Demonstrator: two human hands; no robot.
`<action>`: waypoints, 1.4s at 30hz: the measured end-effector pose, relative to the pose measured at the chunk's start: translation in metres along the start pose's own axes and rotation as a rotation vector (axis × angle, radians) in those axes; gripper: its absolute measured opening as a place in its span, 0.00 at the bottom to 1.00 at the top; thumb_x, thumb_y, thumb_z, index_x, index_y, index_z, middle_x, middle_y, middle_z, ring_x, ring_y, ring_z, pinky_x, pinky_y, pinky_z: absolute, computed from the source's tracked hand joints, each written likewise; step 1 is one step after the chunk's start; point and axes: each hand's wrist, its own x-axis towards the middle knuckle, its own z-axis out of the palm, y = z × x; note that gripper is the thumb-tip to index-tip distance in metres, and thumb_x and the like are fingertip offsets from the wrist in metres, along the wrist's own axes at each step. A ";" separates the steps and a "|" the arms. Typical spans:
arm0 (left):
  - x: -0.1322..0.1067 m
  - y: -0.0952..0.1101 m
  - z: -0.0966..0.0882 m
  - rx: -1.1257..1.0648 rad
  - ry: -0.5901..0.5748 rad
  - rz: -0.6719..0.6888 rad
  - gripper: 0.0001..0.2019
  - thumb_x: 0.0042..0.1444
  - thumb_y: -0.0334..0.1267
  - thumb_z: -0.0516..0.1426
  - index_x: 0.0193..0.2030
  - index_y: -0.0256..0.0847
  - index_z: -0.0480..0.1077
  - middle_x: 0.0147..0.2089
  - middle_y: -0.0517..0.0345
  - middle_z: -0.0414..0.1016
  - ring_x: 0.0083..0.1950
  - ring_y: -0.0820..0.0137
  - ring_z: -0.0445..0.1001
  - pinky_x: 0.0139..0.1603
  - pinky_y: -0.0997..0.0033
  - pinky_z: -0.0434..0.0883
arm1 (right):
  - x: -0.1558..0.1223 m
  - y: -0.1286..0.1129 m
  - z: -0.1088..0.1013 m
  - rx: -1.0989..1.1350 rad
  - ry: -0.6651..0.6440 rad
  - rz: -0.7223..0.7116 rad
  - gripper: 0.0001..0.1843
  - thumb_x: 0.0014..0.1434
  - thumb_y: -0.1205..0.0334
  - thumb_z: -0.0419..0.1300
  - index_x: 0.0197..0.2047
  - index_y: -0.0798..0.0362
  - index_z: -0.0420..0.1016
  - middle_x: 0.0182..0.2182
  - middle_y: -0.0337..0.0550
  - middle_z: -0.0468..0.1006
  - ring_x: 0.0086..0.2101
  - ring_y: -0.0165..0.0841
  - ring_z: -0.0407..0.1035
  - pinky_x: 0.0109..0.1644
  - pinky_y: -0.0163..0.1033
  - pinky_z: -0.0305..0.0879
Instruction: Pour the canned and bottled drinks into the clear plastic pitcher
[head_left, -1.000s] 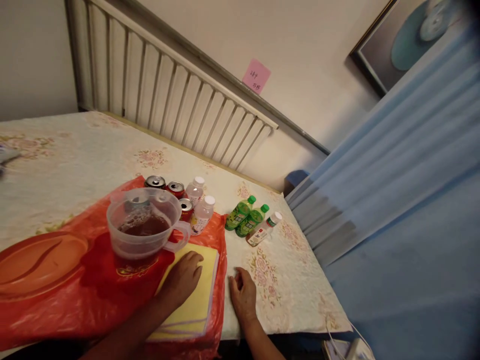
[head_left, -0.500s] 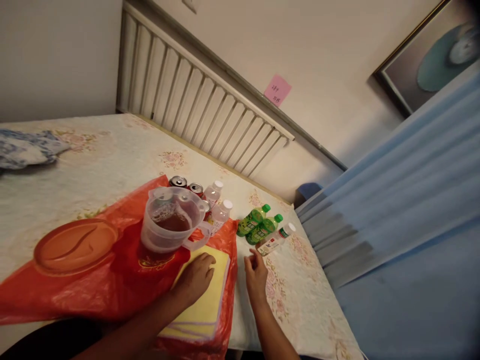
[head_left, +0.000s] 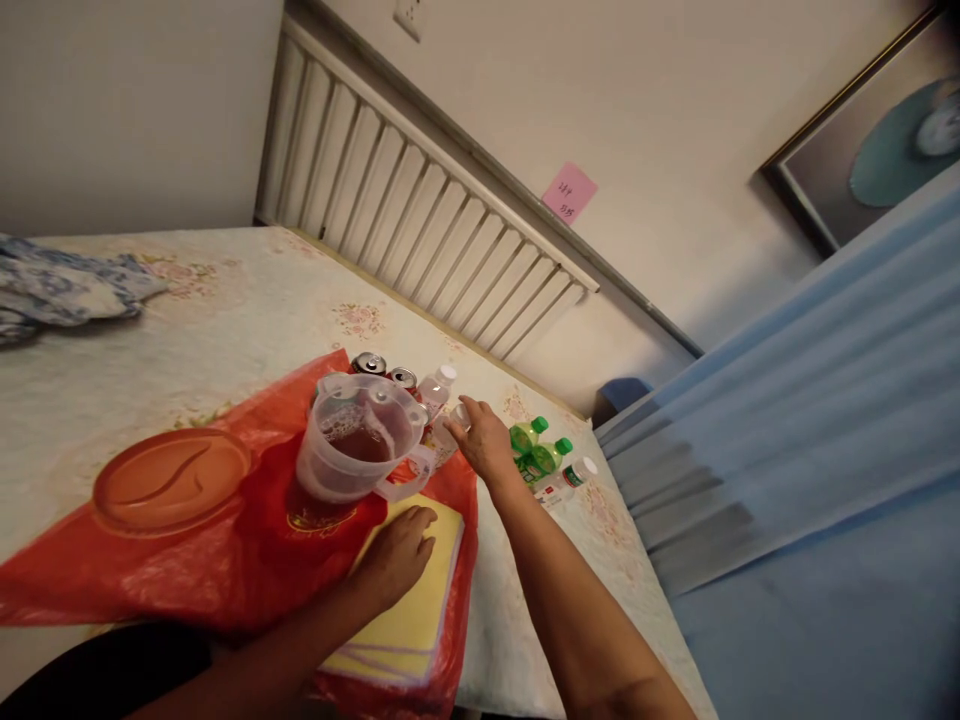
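My left hand (head_left: 397, 555) lies flat with fingers spread on a yellow pad (head_left: 420, 620), which rests on a red plastic bag (head_left: 187, 570). My right hand (head_left: 484, 442) reaches over the bag's far edge, its fingers curled round the white-capped top of a small clear bottle (head_left: 448, 432). A second clear bottle (head_left: 436, 387) stands just behind it. Left of my right hand stands a clear plastic jug (head_left: 360, 450) holding some brown liquid, its handle towards me. Red drink cans (head_left: 386, 370) stand behind the jug.
Two green bottles (head_left: 536, 448) and a white bottle (head_left: 564, 482) lie right of my right hand. An orange oval tray (head_left: 171, 480) sits on the bag at left. A blue-white cloth (head_left: 67, 290) lies far left. A slatted headboard and a blue curtain (head_left: 810, 440) border the surface.
My right hand has lifted off the tablecloth and moved forward and left to the near clear bottle. My left hand stays on the yellow pad. The view has shifted left.
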 end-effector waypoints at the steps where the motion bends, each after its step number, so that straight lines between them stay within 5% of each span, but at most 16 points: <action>1: 0.000 0.000 0.000 -0.007 0.003 0.000 0.16 0.59 0.26 0.50 0.52 0.35 0.70 0.53 0.43 0.77 0.53 0.60 0.76 0.56 0.61 0.71 | 0.002 -0.001 0.000 -0.009 -0.025 -0.009 0.25 0.63 0.55 0.64 0.62 0.47 0.71 0.50 0.49 0.77 0.43 0.40 0.75 0.48 0.41 0.67; 10: 0.002 -0.006 0.008 -0.161 0.172 -0.051 0.20 0.58 0.32 0.53 0.57 0.36 0.65 0.52 0.41 0.75 0.44 0.61 0.77 0.51 0.55 0.75 | -0.023 0.026 -0.018 0.167 0.132 -0.005 0.19 0.59 0.61 0.64 0.54 0.53 0.78 0.41 0.48 0.80 0.38 0.38 0.74 0.47 0.42 0.69; 16: 0.003 0.000 0.009 -0.253 0.338 -0.050 0.32 0.51 0.36 0.60 0.63 0.38 0.59 0.60 0.38 0.71 0.62 0.49 0.72 0.60 0.45 0.72 | -0.066 0.024 -0.047 0.249 0.125 -0.033 0.18 0.58 0.61 0.63 0.52 0.52 0.79 0.40 0.47 0.81 0.34 0.37 0.73 0.43 0.42 0.69; 23: -0.007 0.013 -0.006 -0.292 0.183 0.068 0.44 0.44 0.32 0.65 0.69 0.44 0.54 0.69 0.41 0.65 0.69 0.51 0.65 0.68 0.45 0.65 | -0.113 0.004 -0.050 0.398 0.029 -0.085 0.18 0.58 0.63 0.64 0.53 0.51 0.78 0.45 0.48 0.81 0.39 0.38 0.74 0.44 0.41 0.70; 31: -0.020 0.027 -0.028 -0.276 0.067 0.090 0.32 0.45 0.32 0.64 0.59 0.41 0.64 0.55 0.49 0.75 0.57 0.55 0.74 0.59 0.54 0.72 | -0.137 -0.009 -0.053 0.513 0.006 -0.078 0.20 0.56 0.58 0.70 0.53 0.45 0.80 0.41 0.45 0.80 0.30 0.35 0.69 0.34 0.39 0.69; 37: -0.030 0.037 -0.044 -0.278 0.022 0.068 0.31 0.44 0.35 0.65 0.58 0.42 0.64 0.55 0.49 0.74 0.56 0.55 0.74 0.58 0.56 0.71 | -0.137 -0.008 -0.060 0.716 0.093 0.054 0.18 0.58 0.52 0.67 0.51 0.46 0.81 0.45 0.48 0.82 0.41 0.42 0.74 0.42 0.43 0.71; 42: -0.035 0.041 -0.053 -0.306 -0.042 0.045 0.31 0.43 0.36 0.65 0.57 0.42 0.65 0.55 0.50 0.75 0.55 0.56 0.74 0.56 0.57 0.72 | -0.126 0.011 -0.030 1.004 0.129 0.344 0.26 0.58 0.43 0.64 0.53 0.50 0.78 0.42 0.46 0.83 0.28 0.33 0.70 0.34 0.40 0.68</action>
